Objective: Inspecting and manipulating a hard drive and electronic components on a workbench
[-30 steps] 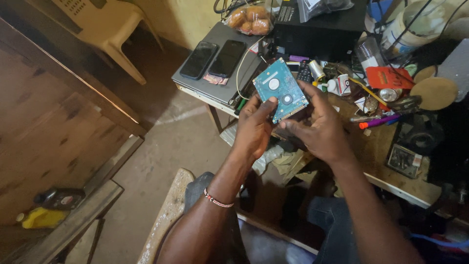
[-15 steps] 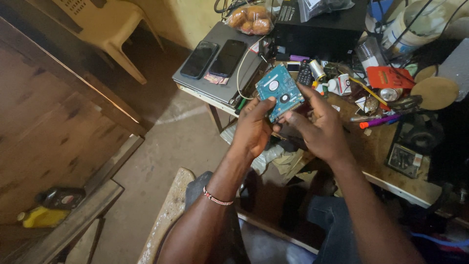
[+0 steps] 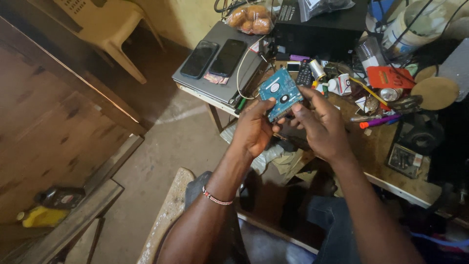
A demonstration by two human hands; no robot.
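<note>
Both my hands hold a small hard drive (image 3: 280, 93) with a blue circuit board facing up, raised above the edge of a cluttered wooden workbench (image 3: 376, 146). My left hand (image 3: 254, 128) grips its lower left corner with thumb on top. My right hand (image 3: 317, 124) holds its right side with fingers around the edge. A beaded bracelet (image 3: 215, 197) circles my left wrist.
Two dark phones (image 3: 215, 57) lie on a grey closed laptop (image 3: 215, 85) at the bench's left end. A bag of buns (image 3: 251, 18), a black box (image 3: 317, 29), pens, a red card (image 3: 389, 77) and small parts crowd the bench. A plastic chair (image 3: 105, 29) stands at the back left.
The hard drive has tilted and shifted slightly left and down in my hands. My right fingers have moved along its right edge.
</note>
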